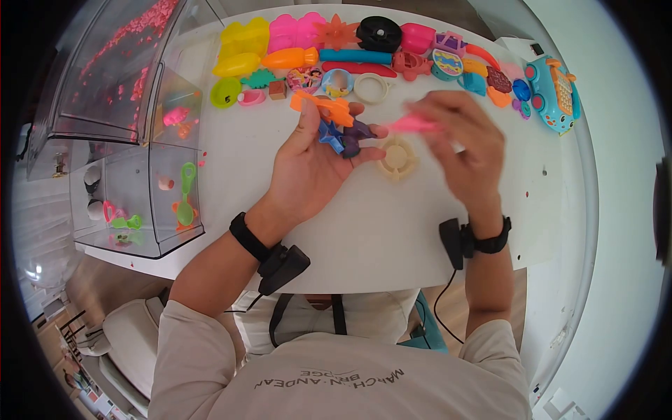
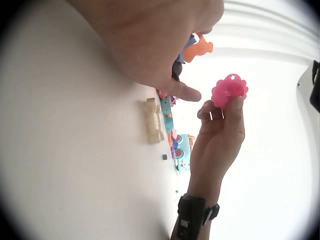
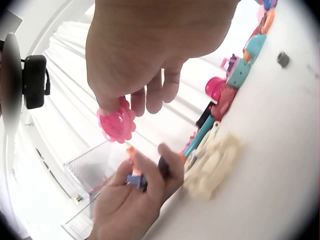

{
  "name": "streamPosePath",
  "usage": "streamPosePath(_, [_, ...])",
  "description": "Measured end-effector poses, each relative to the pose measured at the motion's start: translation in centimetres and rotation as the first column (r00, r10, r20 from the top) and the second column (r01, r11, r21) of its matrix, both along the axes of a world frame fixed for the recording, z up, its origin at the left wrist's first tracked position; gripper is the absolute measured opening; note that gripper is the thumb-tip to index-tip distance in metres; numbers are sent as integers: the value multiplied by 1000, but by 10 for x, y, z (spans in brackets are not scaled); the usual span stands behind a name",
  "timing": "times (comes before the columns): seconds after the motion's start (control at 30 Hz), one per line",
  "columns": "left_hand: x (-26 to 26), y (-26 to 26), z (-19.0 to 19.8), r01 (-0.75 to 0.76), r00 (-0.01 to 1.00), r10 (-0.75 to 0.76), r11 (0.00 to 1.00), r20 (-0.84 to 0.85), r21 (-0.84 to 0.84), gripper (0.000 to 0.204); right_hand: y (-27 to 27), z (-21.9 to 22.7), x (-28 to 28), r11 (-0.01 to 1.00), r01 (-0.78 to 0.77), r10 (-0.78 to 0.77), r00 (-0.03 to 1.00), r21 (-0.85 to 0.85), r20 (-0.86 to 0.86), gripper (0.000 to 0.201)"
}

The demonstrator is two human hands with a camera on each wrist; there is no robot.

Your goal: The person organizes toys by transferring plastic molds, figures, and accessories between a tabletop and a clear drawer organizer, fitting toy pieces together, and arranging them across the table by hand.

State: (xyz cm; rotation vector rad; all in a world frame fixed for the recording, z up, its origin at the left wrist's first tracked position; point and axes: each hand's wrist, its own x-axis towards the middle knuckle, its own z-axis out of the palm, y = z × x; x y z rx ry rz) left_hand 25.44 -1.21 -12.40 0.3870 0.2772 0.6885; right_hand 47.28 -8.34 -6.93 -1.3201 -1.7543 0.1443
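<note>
My left hand is palm up over the table, holding several small toys together. Its thumb presses an orange plane-shaped toy. Beneath that lie a blue star-shaped toy and a dark purple toy. To the right, my right hand pinches a pink scalloped piece with a small star cut-out between thumb and fingers, raised above the table. In the head view this hand is blurred, and the pink piece points toward the left fingertips. A cream round ring-like toy lies on the table between the hands.
Colourful toys line the table's far side, among them a yellow mould, a black round piece and a white ring. A toy phone stands far right. Clear bins with toys stand left.
</note>
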Motion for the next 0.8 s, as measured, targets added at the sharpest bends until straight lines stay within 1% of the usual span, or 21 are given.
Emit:
streamPosePath(0.03, [-1, 2, -2, 30, 999, -29, 998, -27, 56, 66, 1, 2, 8, 993, 90, -94, 994, 70, 52, 27])
streamPosePath(0.07, [0, 1, -2, 30, 999, -29, 998, -26, 54, 66, 2, 2, 13, 994, 90, -94, 994, 69, 53, 27])
streamPosePath(0.13, [0, 0, -2, 15, 1000, -15, 1000, 6, -10, 68, 4, 2, 21, 956, 294, -288, 928, 13, 237, 25])
streamPosePath(0.17, [0, 0, -2, 15, 1000, -15, 1000, 5, -11, 68, 6, -3, 27, 956, 293, -288, 928, 12, 236, 25])
streamPosePath(0.23, [0, -1, -3, 19, 997, -18, 1000, 73, -13, 68, 6, -13, 34, 934, 331, -220, 828, -133, 516, 31])
streamPosePath(0.27, [0, -1, -3, 20, 997, -19, 1000, 73, -14, 68, 5, -14, 34, 934, 332, -220, 828, -135, 516, 31])
streamPosePath(0.33, [0, 1, -3, 42, 999, -42, 999, 9, 5, 66, 1, -12, 32, 912, 312, -143, 850, -267, 507, 37])
streamPosePath(0.47, [-1, -1, -4, 32, 998, -33, 999, 59, 5, 63, 0, -4, 26, 900, 319, -165, 880, -298, 445, 41])
streamPosePath(0.53, [-1, -1, -3, 43, 998, -44, 999, 54, 4, 62, 4, -9, 26, 872, 398, -254, 866, -285, 430, 37])
streamPosePath(0.57, [0, -1, -3, 48, 997, -48, 999, 54, 3, 62, 4, -11, 27, 871, 401, -258, 865, -285, 430, 37])
streamPosePath(0.63, [0, -1, -2, 45, 998, -45, 999, 36, 6, 61, 5, -14, 28, 849, 391, -243, 886, -357, 394, 35])
streamPosePath(0.8, [-1, -1, -1, 48, 998, -49, 999, 37, 19, 58, 10, -22, 23, 869, 375, -247, 893, -321, 376, 34])
